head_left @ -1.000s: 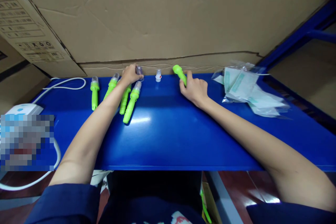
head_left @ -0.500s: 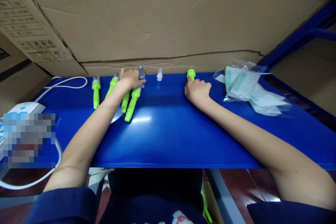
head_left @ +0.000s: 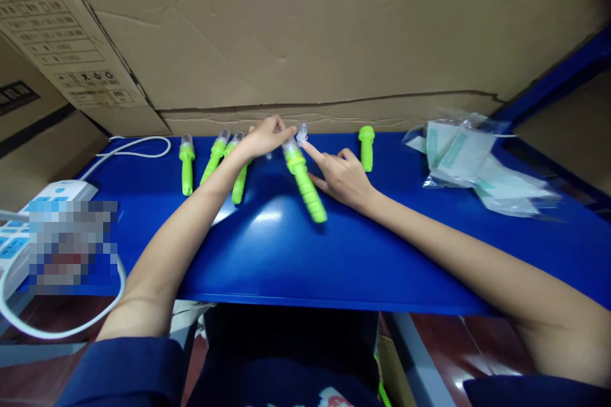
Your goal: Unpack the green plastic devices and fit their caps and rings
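My left hand (head_left: 268, 136) is closed on the clear top end of a green torch-like stick (head_left: 308, 191), whose ribbed green handle slants toward me over the table. Close by on the right, my right hand (head_left: 344, 177) has its fingers apart. Its index fingertip is at a small white piece with a clear dome (head_left: 302, 133); whether they touch I cannot tell. Under my left hand, something clear (head_left: 268, 155) is mostly hidden. Further right lies a green handle (head_left: 366, 149) with no clear top showing.
Several green sticks with clear tops (head_left: 187, 165) lie on the left of the blue table (head_left: 267, 261). Clear bags with pale green-marked contents (head_left: 461, 152) lie at right. A white power strip (head_left: 71, 192) and cable are at left. Cardboard (head_left: 296, 38) stands behind.
My left hand has moved right, bringing a green stick away from the others. My right hand has left the green handle and moved left to the white piece.
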`<act>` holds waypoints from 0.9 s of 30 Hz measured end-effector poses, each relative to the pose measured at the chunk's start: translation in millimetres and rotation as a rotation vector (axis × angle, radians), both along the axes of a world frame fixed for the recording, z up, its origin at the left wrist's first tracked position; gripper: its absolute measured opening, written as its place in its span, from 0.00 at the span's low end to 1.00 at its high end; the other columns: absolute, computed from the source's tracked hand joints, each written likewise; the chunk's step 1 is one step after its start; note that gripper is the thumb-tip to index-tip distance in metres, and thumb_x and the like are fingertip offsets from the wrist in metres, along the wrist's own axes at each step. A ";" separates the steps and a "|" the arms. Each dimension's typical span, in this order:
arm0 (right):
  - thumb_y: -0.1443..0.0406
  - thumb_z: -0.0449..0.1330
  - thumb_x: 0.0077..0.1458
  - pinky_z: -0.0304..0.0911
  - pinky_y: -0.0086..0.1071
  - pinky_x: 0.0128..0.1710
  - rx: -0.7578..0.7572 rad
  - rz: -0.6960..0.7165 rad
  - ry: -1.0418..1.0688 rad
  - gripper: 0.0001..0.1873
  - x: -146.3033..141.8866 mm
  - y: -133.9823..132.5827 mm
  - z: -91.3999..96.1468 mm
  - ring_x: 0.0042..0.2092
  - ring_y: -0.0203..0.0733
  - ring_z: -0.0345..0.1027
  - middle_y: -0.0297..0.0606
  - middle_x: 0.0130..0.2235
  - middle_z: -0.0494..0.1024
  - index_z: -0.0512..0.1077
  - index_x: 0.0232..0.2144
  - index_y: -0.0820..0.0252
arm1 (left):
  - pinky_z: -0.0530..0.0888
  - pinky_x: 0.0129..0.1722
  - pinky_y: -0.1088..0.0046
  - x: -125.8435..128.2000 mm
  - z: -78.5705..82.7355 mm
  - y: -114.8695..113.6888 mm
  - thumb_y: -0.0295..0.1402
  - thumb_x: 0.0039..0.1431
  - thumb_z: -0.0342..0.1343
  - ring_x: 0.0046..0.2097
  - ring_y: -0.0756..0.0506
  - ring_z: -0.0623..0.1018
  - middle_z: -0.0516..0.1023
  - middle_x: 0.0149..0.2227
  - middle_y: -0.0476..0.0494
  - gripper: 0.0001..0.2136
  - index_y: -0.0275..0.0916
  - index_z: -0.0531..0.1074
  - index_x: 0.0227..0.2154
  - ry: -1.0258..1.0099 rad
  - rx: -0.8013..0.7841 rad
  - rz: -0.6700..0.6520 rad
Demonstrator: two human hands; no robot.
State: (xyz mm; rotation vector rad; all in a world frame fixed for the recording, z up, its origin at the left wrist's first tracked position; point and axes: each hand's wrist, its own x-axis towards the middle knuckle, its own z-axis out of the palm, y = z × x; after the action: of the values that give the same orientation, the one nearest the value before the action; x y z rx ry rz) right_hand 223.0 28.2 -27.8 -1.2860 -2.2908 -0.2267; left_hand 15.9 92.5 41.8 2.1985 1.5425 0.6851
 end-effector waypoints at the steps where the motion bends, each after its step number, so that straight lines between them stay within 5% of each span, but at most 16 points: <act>1: 0.51 0.55 0.64 0.65 0.45 0.48 -0.018 0.022 0.048 0.31 -0.8 -1.6 -0.4 0.36 0.48 0.70 0.39 0.34 0.78 0.65 0.66 0.52 | 0.71 0.50 0.65 4.4 -1.6 -1.5 0.43 0.66 0.52 0.40 0.44 0.76 0.77 0.32 0.44 0.14 0.37 0.71 0.33 -0.095 -0.028 -0.007; 4: 0.43 0.52 0.63 0.68 0.44 0.49 -0.008 0.108 0.272 0.33 -0.8 -6.1 1.2 0.42 0.49 0.74 0.41 0.42 0.81 0.69 0.62 0.52 | 0.72 0.40 0.71 15.8 -8.1 -3.8 0.40 0.69 0.49 0.35 0.47 0.75 0.76 0.30 0.44 0.13 0.37 0.68 0.32 -0.281 -0.145 -0.081; 7: 0.41 0.49 0.64 0.71 0.44 0.47 -0.039 0.163 0.565 0.33 -0.9 -6.7 4.7 0.44 0.48 0.76 0.43 0.48 0.80 0.72 0.57 0.54 | 0.72 0.43 0.72 21.5 -11.2 -6.0 0.41 0.72 0.42 0.37 0.47 0.77 0.78 0.34 0.44 0.17 0.37 0.69 0.32 -0.281 -0.146 -0.214; 11: 0.38 0.55 0.58 0.68 0.36 0.28 -0.244 0.129 1.010 0.32 -1.5 4.3 3.6 0.24 0.38 0.68 0.35 0.29 0.76 0.74 0.50 0.54 | 0.70 0.51 0.70 24.8 -9.7 -17.4 0.49 0.71 0.42 0.48 0.43 0.78 0.80 0.43 0.43 0.22 0.37 0.73 0.38 -0.101 0.001 -0.434; 15: 0.35 0.61 0.50 0.59 0.30 0.18 -0.347 0.154 1.296 0.32 -0.1 16.3 2.1 0.19 0.34 0.62 0.31 0.22 0.71 0.74 0.36 0.56 | 0.69 0.50 0.65 31.4 -13.2 -29.4 0.47 0.65 0.55 0.49 0.37 0.78 0.79 0.47 0.36 0.20 0.36 0.69 0.50 0.090 0.124 -0.391; 18: 0.37 0.64 0.49 0.50 0.27 0.14 -0.399 0.123 1.334 0.31 0.8 18.0 4.6 0.15 0.29 0.54 0.31 0.18 0.69 0.68 0.24 0.57 | 0.70 0.46 0.67 35.4 -17.1 -30.7 0.48 0.68 0.50 0.44 0.38 0.79 0.80 0.40 0.37 0.18 0.36 0.71 0.41 0.073 0.087 -0.364; 24: 0.40 0.66 0.49 0.42 0.27 0.13 -0.478 0.202 1.355 0.31 -3.2 11.6 11.7 0.13 0.27 0.46 0.29 0.13 0.64 0.63 0.17 0.56 | 0.62 0.24 0.72 29.1 -14.7 -25.5 0.61 0.63 0.46 0.21 0.51 0.64 0.66 0.21 0.47 0.28 0.38 0.69 0.29 -0.287 -0.478 -0.488; 27: 0.41 0.65 0.52 0.44 0.27 0.14 -0.430 0.255 1.286 0.27 -2.8 7.1 17.2 0.15 0.28 0.49 0.28 0.14 0.63 0.70 0.23 0.57 | 0.52 0.17 0.74 22.1 -12.0 -21.4 0.61 0.64 0.42 0.16 0.54 0.52 0.58 0.17 0.50 0.29 0.38 0.70 0.28 -0.417 -0.834 -0.566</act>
State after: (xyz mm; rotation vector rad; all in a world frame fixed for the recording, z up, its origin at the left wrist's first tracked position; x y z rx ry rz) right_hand 220.2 35.3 -10.6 -0.8414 -1.3241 0.9527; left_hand 38.0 71.0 29.8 1.5797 0.7241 0.2184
